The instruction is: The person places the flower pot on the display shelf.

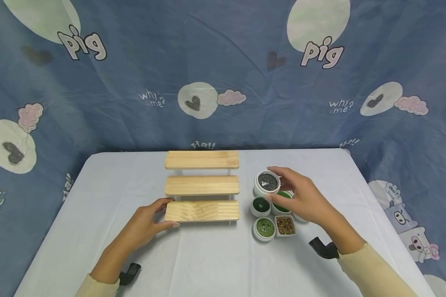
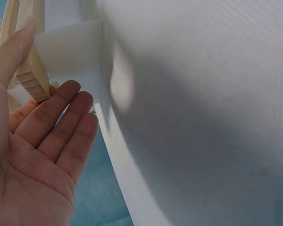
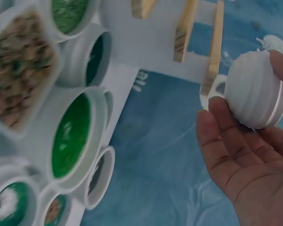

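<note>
A three-tier wooden stand (image 1: pixel 202 211) with pale planks stands on the white table. At the left end of its front plank, my left hand (image 1: pixel 143 225) has its thumb along the front edge and its index finger at the back edge; the other fingers (image 2: pixel 75 117) extend below the plank. My right hand (image 1: pixel 302 196) grips a round white jar (image 3: pixel 254 89) between thumb and fingers, and dark grey grains (image 1: pixel 268 182) show in its top. The jar is raised above a group of other small containers, partly hiding a jar with bright green contents (image 1: pixel 282 202).
Beside the stand sit a jar with dark green contents (image 1: pixel 260 204), a jar of light green bits (image 1: pixel 265 227) and a square dish of brown pieces (image 1: pixel 285 225). Another white container is partly under the right hand. A blue printed cloth (image 1: pixel 223 53) hangs behind the table (image 1: pixel 208 264).
</note>
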`<action>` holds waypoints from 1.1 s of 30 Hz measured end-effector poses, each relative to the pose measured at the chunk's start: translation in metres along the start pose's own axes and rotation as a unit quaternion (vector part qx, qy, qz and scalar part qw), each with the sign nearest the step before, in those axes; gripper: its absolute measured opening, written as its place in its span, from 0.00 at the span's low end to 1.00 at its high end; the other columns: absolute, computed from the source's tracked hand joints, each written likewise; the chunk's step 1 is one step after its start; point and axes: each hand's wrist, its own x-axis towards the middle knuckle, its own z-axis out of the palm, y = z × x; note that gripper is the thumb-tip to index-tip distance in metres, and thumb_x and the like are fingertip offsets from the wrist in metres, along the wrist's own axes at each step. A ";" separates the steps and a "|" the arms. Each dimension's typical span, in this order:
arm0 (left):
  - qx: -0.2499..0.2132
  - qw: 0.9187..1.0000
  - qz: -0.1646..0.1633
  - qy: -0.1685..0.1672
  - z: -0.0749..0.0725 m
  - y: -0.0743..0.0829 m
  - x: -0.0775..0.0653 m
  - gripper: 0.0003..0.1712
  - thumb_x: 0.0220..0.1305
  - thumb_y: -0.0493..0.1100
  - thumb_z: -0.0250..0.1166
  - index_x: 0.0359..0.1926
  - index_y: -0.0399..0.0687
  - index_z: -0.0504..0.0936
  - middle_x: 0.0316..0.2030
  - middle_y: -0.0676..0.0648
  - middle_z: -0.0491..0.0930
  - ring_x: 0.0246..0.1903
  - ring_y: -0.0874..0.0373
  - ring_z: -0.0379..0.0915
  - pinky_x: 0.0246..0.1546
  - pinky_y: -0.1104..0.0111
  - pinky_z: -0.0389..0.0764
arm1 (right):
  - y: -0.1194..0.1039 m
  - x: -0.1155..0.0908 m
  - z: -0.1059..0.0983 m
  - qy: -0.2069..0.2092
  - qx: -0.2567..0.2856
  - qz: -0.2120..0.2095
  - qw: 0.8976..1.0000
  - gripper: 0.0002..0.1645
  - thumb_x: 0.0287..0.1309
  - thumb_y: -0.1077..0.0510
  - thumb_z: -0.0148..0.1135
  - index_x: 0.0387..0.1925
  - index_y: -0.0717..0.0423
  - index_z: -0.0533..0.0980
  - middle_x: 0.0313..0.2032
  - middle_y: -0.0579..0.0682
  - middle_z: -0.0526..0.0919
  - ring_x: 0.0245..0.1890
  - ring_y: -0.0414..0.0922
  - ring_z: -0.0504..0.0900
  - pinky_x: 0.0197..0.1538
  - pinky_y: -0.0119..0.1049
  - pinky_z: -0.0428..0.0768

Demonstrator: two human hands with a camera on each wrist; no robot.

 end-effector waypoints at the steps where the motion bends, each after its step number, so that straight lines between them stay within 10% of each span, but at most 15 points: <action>1: 0.000 1.000 0.001 0.001 0.000 0.000 0.000 0.47 0.58 0.61 0.78 0.71 0.45 0.73 0.63 0.35 0.80 0.61 0.35 0.77 0.61 0.38 0.76 | -0.002 0.004 0.002 -0.001 0.002 0.002 1.000 0.41 0.60 0.57 0.79 0.71 0.58 0.71 0.59 0.52 0.82 0.48 0.47 0.86 0.55 0.48 0.86; 21: -0.018 1.000 0.007 0.007 0.000 -0.001 -0.001 0.44 0.58 0.57 0.80 0.70 0.46 0.74 0.61 0.39 0.82 0.63 0.36 0.76 0.63 0.38 0.74 | -0.025 0.087 0.036 0.002 -0.002 0.010 1.000 0.40 0.63 0.44 0.76 0.70 0.55 0.72 0.62 0.51 0.81 0.63 0.53 0.81 0.66 0.48 0.78; 33: -0.014 1.000 0.000 0.012 -0.002 -0.002 -0.004 0.43 0.57 0.59 0.79 0.69 0.46 0.76 0.61 0.42 0.83 0.66 0.39 0.74 0.65 0.40 0.73 | -0.049 0.135 0.076 -0.023 0.012 -0.061 0.998 0.35 0.64 0.48 0.76 0.67 0.54 0.75 0.56 0.46 0.84 0.55 0.42 0.82 0.61 0.43 0.80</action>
